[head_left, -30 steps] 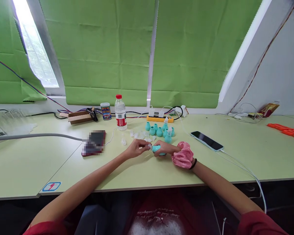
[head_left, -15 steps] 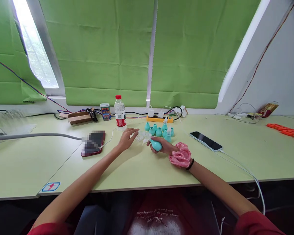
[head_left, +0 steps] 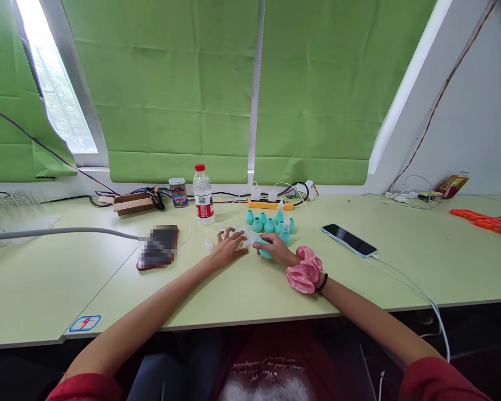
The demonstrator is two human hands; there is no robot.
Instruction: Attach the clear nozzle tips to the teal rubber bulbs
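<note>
A pixelated blur hides the dark phone [head_left: 157,247]; small white caps [head_left: 239,234] too tiny to tell.

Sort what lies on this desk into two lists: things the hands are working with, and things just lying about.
In use: teal bulb in right hand; small clear caps under left hand; upright teal bulbs.

Lying about: water bottle, can, phone, power strip.

- Pale green table [head_left: 250,289] spans the view.
- Teal bulbs [head_left: 269,224] stand at centre.
- Water bottle [head_left: 202,195] and tin can [head_left: 178,192] at 11 o'clock.
- Black phone [head_left: 349,240] at 3 o'clock.
- Orange items [head_left: 484,221] far right.
</note>
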